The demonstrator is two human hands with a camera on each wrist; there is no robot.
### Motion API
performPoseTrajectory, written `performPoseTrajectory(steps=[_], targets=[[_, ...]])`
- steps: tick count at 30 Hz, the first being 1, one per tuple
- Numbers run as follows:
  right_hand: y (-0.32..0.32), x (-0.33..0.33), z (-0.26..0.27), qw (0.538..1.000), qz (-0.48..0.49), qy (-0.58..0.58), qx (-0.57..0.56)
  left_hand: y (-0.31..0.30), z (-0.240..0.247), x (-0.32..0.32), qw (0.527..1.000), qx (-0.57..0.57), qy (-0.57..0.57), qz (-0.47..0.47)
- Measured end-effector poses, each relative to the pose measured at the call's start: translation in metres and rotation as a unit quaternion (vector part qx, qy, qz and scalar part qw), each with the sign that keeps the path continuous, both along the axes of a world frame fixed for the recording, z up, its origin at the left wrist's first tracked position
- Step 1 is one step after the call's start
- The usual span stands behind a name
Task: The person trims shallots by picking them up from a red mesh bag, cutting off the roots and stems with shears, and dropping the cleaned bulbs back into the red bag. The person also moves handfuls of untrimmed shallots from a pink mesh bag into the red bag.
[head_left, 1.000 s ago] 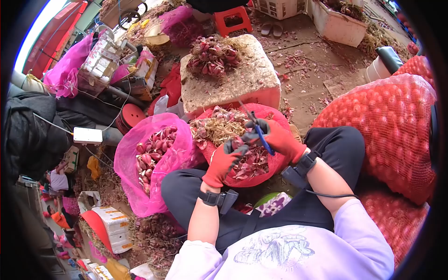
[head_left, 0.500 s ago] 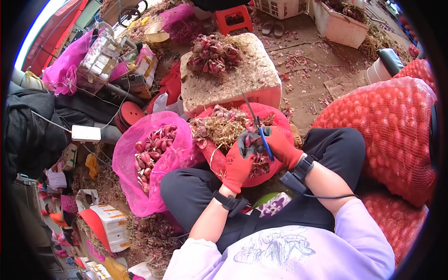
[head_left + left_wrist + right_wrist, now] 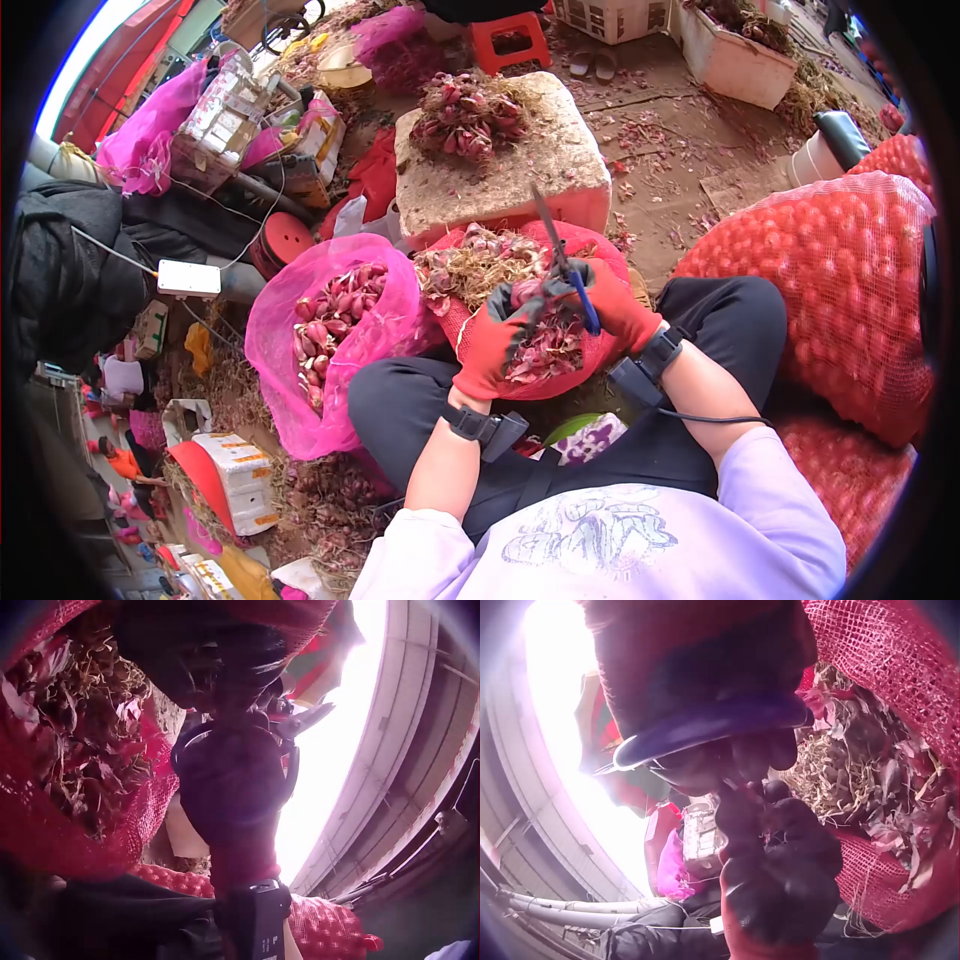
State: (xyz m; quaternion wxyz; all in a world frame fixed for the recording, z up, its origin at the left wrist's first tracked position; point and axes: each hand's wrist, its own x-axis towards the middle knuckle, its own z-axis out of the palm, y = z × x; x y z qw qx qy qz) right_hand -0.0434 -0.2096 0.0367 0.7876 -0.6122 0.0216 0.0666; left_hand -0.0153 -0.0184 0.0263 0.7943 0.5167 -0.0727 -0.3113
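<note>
Scissors (image 3: 565, 264), blades (image 3: 547, 223) pointing forward-left, long axis slanted

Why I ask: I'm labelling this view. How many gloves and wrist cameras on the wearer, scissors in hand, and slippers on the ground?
Gloves: 2
Wrist cameras: 2
Scissors: 1 pair
Slippers: 2
Total: 7

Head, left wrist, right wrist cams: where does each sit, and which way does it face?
Head: on the person's head, looking forward and down at the left hand, right hand, blue-handled scissors and red mesh bag; sleeves, trousers and lavender shirt show.
Left wrist: on the left wrist, looking past the left hand, at top, toward the right.
Right wrist: on the right wrist, looking past the right hand, at top, toward the left.
Shared: both wrist views show both gloved hands, the scissors and the red mesh bag.
</note>
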Motion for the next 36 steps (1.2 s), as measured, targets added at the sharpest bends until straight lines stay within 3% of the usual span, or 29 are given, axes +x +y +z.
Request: performPoseTrajectory(steps=[3,7,10,14,18,22,25,28,31,34,35,36], targets=[[-0.007,0.003,-0.004,0.999,-0.009,0.035,0.03,0.003,0.006,0.004,0.998,0.01,0.048,-0.033],[-0.006,-0.002,0.009,0.996,0.01,0.035,0.078,0.004,-0.006,0.002,0.997,-0.044,0.065,0.017],[-0.006,0.001,0.003,0.993,-0.02,0.029,0.113,0.01,-0.004,0.008,0.981,-0.106,0.142,0.085],[-0.019,0.007,-0.02,0.956,-0.102,0.079,0.264,0.007,0.009,0.008,0.985,-0.048,0.035,0.159],[-0.009,0.002,-0.014,0.965,-0.039,0.129,0.223,0.004,-0.01,0.006,0.987,-0.143,0.006,0.077],[0.007,-0.004,-0.007,0.987,0.009,0.098,0.126,-0.009,-0.006,-0.006,0.993,-0.041,0.001,0.108],[0.004,-0.002,-0.003,0.993,-0.001,0.086,0.084,-0.007,0.019,-0.005,0.998,0.02,0.014,0.05],[0.0,-0.005,0.017,0.988,0.033,0.14,0.052,0.001,0.02,0.001,0.996,0.059,0.063,-0.027],[-0.003,-0.005,0.003,0.982,0.017,0.105,0.157,0.001,0.0,0.003,0.964,-0.085,0.25,0.039],[-0.004,0.001,-0.009,0.998,0.017,0.052,-0.033,0.003,0.008,0.011,0.935,-0.204,0.273,0.101],[-0.003,-0.002,-0.008,0.979,-0.007,0.0,-0.202,0.007,0.013,0.013,0.93,-0.23,0.265,0.114],[0.0,-0.008,-0.006,0.929,-0.031,-0.052,-0.365,0.016,0.005,0.019,0.912,-0.257,0.293,0.124]])
